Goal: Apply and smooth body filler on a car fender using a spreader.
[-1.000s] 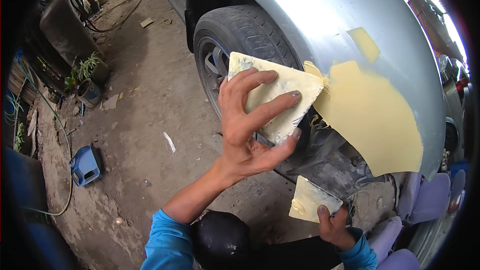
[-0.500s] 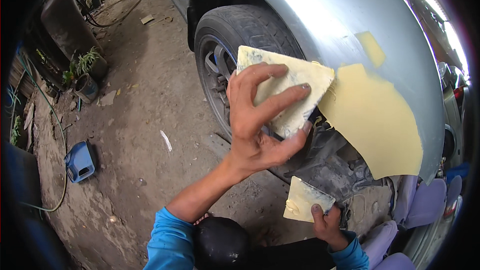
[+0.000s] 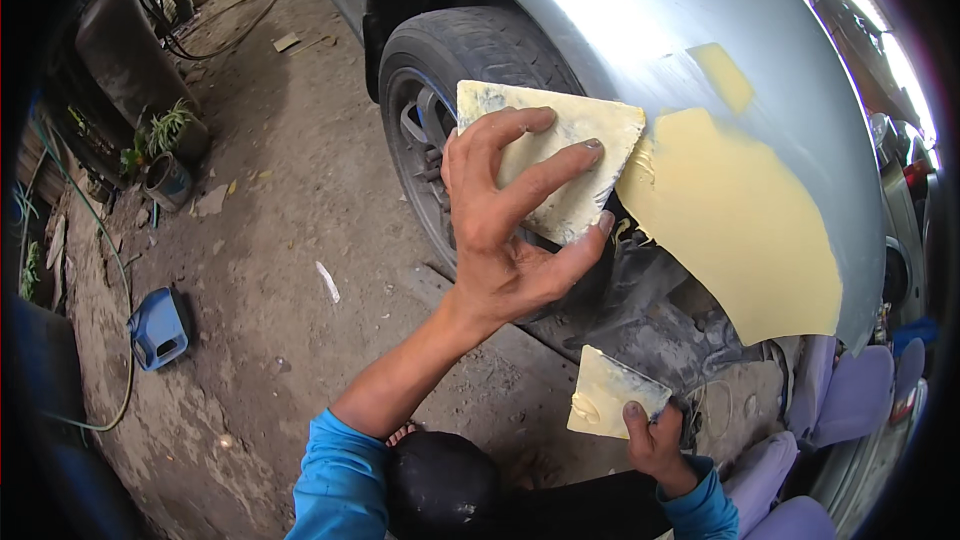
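Note:
My left hand [image 3: 510,210] grips a large flat putty spreader [image 3: 560,120], its fingers spread over the face and its thumb under the lower edge. Pale yellow putty smears the spreader. Its right edge meets the left side of a broad yellow putty patch [image 3: 740,230] on the silver car fender [image 3: 620,0], where fresh ridges show. Lower down, my right hand [image 3: 657,445] pinches a smaller square plate [image 3: 612,390] with the thumb on top. A dab of yellow putty sits on that plate.
Behind the spreader is the car's front tyre [image 3: 480,45]. A smaller putty patch [image 3: 722,77] lies higher on the fender. A blue plastic tray [image 3: 158,328], a hose [image 3: 128,380] and a potted plant [image 3: 168,180] are at left. Purple chair-like pieces [image 3: 850,395] stand at lower right.
My left hand and the spreader have shifted slightly up and left along the patch's edge, and more ridged putty shows beside it. The view has shifted a little; my right hand stays almost still.

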`<act>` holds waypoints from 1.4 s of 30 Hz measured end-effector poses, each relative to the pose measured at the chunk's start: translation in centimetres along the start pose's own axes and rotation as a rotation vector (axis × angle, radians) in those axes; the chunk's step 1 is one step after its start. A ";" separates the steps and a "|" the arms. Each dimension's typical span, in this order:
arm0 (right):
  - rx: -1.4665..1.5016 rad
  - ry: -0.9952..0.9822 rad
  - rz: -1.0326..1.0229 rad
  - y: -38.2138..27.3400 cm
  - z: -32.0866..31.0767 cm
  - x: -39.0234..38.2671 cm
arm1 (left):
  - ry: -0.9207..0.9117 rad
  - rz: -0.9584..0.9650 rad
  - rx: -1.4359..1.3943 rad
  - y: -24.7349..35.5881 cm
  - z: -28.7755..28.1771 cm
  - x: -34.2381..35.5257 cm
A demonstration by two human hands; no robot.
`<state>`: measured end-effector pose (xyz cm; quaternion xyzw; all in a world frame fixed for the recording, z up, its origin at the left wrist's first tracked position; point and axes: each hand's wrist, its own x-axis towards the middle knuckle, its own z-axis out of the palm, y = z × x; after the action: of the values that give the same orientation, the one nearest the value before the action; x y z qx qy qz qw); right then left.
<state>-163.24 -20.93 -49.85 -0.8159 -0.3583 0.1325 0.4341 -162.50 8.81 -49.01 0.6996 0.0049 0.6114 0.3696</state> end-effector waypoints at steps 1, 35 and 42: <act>-0.001 -0.015 0.014 0.0 0.0 0.1 | -0.003 -0.003 0.000 -0.2 0.0 -0.1; 0.010 0.009 -0.021 0.0 -0.3 0.4 | -0.083 0.145 0.059 -0.2 0.6 -0.8; 0.030 0.001 0.014 0.1 -0.2 0.3 | -0.145 0.156 0.096 0.9 0.8 -2.9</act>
<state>-162.89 -20.91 -49.81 -0.8120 -0.3503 0.1404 0.4454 -162.96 6.45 -51.04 0.7573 -0.0472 0.5850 0.2864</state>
